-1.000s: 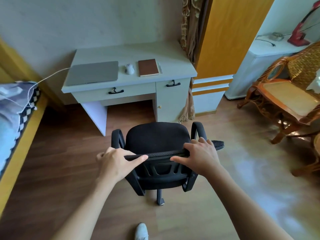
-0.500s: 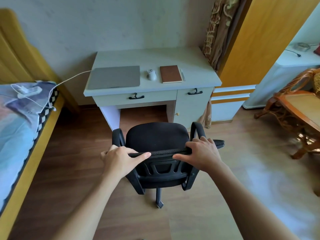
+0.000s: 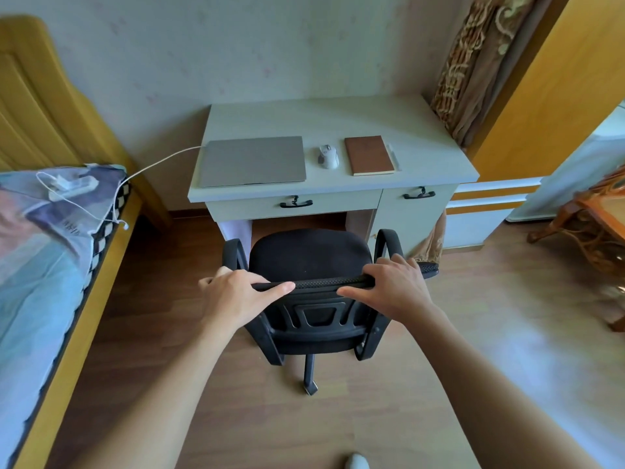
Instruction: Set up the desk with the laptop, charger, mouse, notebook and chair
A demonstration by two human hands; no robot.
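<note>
A black office chair (image 3: 309,255) stands on the wood floor just in front of the white desk (image 3: 338,116), its seat at the kneehole. My left hand (image 3: 233,292) and my right hand (image 3: 395,286) both grip the top edge of the chair's backrest. On the desk lie a closed grey laptop (image 3: 252,161), a white mouse (image 3: 327,156) and a brown notebook (image 3: 369,155) with a pen beside it. A white charger cable (image 3: 159,164) runs from the laptop's left side to a white power strip (image 3: 72,186) on the bed.
A bed (image 3: 40,265) with a yellow wooden frame fills the left side. A curtain (image 3: 473,62) and a yellow wardrobe (image 3: 548,79) stand right of the desk. A wicker chair (image 3: 595,225) sits at the far right. Bare floor lies behind the office chair.
The chair has rolled closer to the desk and now lines up with the kneehole. My view has swung left, bringing more of the bed in. Both hands keep their grip.
</note>
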